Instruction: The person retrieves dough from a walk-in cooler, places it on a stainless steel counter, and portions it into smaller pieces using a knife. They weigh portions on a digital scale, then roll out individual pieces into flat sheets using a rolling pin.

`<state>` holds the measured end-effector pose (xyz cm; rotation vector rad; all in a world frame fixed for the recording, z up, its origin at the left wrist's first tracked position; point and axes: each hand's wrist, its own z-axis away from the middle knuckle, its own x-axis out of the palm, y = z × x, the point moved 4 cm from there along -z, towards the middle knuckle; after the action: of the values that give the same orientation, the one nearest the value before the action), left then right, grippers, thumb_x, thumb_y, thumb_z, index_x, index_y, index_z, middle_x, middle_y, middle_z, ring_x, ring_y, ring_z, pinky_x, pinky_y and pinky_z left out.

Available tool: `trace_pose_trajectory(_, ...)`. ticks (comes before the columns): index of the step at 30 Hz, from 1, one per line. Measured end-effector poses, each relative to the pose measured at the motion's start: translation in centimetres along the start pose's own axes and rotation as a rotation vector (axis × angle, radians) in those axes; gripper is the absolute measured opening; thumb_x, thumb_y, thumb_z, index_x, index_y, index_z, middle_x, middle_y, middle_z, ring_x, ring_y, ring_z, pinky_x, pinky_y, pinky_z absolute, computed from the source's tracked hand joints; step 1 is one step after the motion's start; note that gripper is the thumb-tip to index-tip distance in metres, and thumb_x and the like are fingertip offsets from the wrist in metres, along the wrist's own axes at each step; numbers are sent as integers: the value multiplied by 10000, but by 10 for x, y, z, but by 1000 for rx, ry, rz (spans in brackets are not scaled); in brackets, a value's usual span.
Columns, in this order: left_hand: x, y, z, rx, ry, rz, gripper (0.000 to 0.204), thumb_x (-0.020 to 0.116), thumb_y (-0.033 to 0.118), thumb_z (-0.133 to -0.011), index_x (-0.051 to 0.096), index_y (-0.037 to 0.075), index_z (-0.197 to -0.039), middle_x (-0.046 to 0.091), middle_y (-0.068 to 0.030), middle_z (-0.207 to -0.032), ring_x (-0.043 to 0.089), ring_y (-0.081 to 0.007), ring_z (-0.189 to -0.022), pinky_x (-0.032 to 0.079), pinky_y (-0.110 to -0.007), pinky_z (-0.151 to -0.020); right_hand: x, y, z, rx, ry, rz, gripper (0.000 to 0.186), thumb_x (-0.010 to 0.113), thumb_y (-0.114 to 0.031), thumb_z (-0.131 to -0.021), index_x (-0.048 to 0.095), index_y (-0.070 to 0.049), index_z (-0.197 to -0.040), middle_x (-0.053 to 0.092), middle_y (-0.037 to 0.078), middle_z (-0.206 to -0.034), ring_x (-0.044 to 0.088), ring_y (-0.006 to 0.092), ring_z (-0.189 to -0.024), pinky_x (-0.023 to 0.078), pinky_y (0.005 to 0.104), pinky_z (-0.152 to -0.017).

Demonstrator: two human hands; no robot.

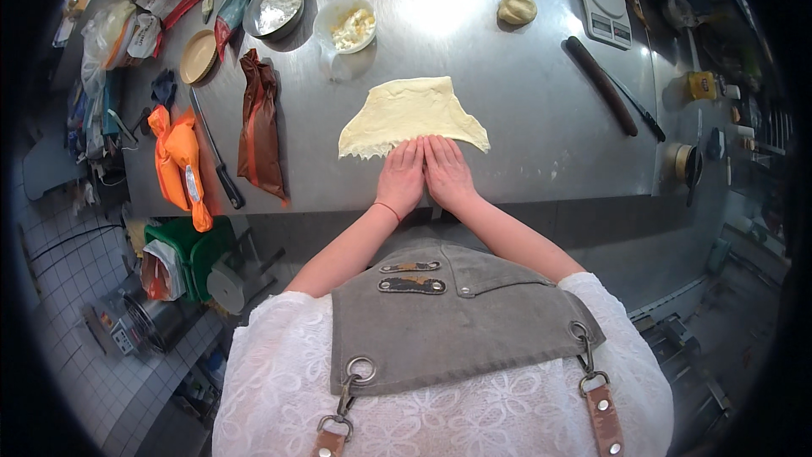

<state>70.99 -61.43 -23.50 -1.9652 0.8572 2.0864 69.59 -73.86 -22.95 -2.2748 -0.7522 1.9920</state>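
A flattened sheet of pale dough (414,110) lies on the steel worktop, wider along its near side, with a ragged near-left edge. My left hand (401,176) and my right hand (447,173) rest side by side on the middle of that near edge, index fingers touching. Both have straight fingers pointing away from me, laid flat on the dough; neither grips anything. Whether the dough is folded beneath the fingertips is hidden.
Several dough balls (517,8) sit at the back. Beyond the sheet are a plastic bowl (326,34), a flour scoop (264,21) and a kitchen scale (602,4). A rolling pin (599,85) lies right; a knife (222,167), brown piping bag (260,131) and orange bag (179,156) lie left.
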Motion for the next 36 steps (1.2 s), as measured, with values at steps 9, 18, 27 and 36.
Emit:
trace_pose_trajectory(9,-7,8,22,3,-72,-31,569,490,218,-992,459,-24,-1507,497,-155,-1503,422,-292,-1445,305,-416,-1229,-3,-17,16,-20,-80,98,602,513,-225,-947,471,57,-1476,514,214,-1483,450,330,-1431,276,459,-1252)
trace_pose_trajectory(18,-24,16,35,28,-106,125,596,588,154,-929,474,11,-1497,532,-160,-1415,484,-317,-1360,367,-440,-1168,-26,-16,42,37,-184,-164,553,574,-184,-966,475,53,-1456,532,215,-1408,461,359,-1390,303,473,-1229)
trace_pose_trajectory(27,-6,43,-29,124,8,97,591,571,133,-933,476,13,-1504,537,-165,-1393,519,-339,-1296,412,-451,-1121,-37,38,29,223,17,-106,588,621,-91,-913,477,59,-1463,514,198,-1404,507,363,-1331,417,466,-1123)
trace_pose_trajectory(36,14,63,-25,160,-17,-140,571,463,243,-1009,458,-9,-1522,477,-146,-1546,407,-286,-1467,290,-409,-1236,-24,51,42,96,28,55,540,561,-185,-944,543,71,-1420,564,203,-1435,505,334,-1381,372,443,-1180)
